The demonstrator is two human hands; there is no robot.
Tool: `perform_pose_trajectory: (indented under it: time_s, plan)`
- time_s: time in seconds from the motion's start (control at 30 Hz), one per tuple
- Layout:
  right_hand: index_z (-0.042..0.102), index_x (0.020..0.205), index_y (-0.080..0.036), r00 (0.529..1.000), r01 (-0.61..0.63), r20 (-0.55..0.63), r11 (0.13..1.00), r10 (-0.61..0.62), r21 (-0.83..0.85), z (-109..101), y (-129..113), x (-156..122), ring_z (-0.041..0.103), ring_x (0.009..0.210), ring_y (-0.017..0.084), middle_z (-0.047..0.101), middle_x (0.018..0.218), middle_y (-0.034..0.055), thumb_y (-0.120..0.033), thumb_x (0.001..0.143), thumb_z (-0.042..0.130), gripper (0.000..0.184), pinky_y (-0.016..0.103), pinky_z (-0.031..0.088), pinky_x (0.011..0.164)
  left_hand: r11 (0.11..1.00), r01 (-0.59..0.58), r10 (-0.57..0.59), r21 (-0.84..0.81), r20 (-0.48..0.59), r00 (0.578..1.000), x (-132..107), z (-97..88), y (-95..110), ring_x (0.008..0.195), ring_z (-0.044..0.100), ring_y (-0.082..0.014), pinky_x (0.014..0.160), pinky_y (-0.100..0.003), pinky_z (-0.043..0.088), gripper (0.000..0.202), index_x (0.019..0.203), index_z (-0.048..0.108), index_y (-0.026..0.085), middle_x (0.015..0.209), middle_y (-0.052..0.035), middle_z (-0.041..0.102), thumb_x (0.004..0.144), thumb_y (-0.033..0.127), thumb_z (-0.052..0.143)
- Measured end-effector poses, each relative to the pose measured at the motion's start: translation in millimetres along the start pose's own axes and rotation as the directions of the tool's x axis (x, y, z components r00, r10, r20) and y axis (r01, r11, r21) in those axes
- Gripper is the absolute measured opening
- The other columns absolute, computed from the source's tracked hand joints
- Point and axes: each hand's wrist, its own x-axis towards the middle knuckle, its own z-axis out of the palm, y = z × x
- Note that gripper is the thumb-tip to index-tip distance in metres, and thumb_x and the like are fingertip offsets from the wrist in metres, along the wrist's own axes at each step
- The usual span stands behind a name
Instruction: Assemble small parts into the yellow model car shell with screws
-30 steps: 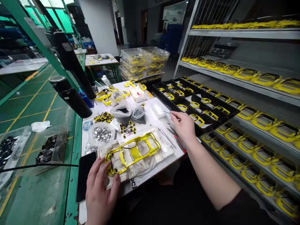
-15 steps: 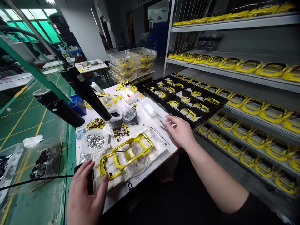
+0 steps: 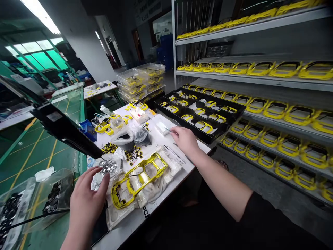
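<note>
A yellow model car body shell (image 3: 137, 180) lies in a white moulded foam cradle (image 3: 169, 166) on the white workbench (image 3: 156, 222). My left hand (image 3: 87, 196) is open, hovering beside the cradle, with its fingertips close to a clear bag of small silver parts (image 3: 108, 167). My right hand (image 3: 183, 139) pinches a slim metal tool (image 3: 168, 129), perhaps tweezers, whose tip points at a white block (image 3: 162, 128). The hand's fingers hide most of the tool.
Black trays of yellow car parts (image 3: 197, 118) border the bench, and white shelves of yellow shells (image 3: 275, 111) stand right. Stacked clear boxes (image 3: 140, 81) are behind. A black lamp arm (image 3: 65, 130) overhangs the bench's left side, above clear bins of black parts (image 3: 56, 198).
My left hand has left the cradle and moved to the silver parts bag. My right hand has shifted left toward the white block. The view has swung left.
</note>
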Motion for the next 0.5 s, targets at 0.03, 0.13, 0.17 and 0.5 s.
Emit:
perform_pose_trajectory:
  time_s: [0.03, 0.13, 0.17, 0.5]
  plan:
    - [0.086, 0.122, -0.021, 1.000, -0.014, 0.000, 1.000, 0.014, -0.011, -2.4, 0.5, -2.1, 0.081, 0.110, 0.027, 0.086, 0.120, 0.0086, -0.016, 0.107, 0.076, 0.019, 0.036, 0.060, 0.100, 0.999, 0.030, -0.030, 0.024, 0.026, 0.999, 3.1, 1.0, -2.1, 0.099, 0.078, -0.0306, 0.086, -0.044, 0.064, 0.052, 0.126, 0.079, 0.027, 0.149, -0.0105, 0.078, 0.101, 0.069, 0.062]
    - [0.085, 0.127, -0.022, 0.998, -0.061, 0.014, 0.996, 0.062, -0.064, -15.3, 4.5, -15.6, 0.080, 0.109, 0.025, 0.086, 0.120, 0.0078, -0.020, 0.111, 0.074, 0.019, 0.033, 0.058, 0.099, 0.989, 0.085, -0.100, 0.124, 0.127, 0.987, 17.7, 2.0, -13.8, 0.074, 0.072, -0.0230, 0.096, -0.048, 0.063, 0.060, 0.125, 0.081, 0.026, 0.150, -0.0113, 0.077, 0.100, 0.074, 0.054]
    - [0.084, 0.127, -0.022, 0.996, -0.078, 0.025, 0.993, 0.080, -0.089, -21.1, 6.5, -21.4, 0.079, 0.110, 0.026, 0.085, 0.120, 0.0079, -0.022, 0.112, 0.072, 0.019, 0.033, 0.057, 0.099, 0.983, 0.082, -0.110, 0.166, 0.165, 0.980, 24.6, 2.2, -19.4, 0.072, 0.072, -0.0234, 0.098, -0.049, 0.062, 0.062, 0.124, 0.082, 0.025, 0.149, -0.0123, 0.078, 0.101, 0.074, 0.051]
    - [0.089, 0.112, -0.022, 0.902, 0.016, 0.413, 0.943, 0.129, -0.331, -48.2, 14.8, -61.2, 0.073, 0.116, 0.029, 0.081, 0.119, 0.0094, -0.035, 0.108, 0.083, 0.015, 0.036, 0.053, 0.100, 0.875, -0.208, -0.095, 0.437, 0.576, 0.812, 93.3, 40.0, -69.4, 0.101, 0.080, -0.0427, 0.083, -0.046, 0.059, 0.054, 0.110, 0.090, 0.022, 0.116, -0.0213, 0.086, 0.095, 0.059, 0.055]
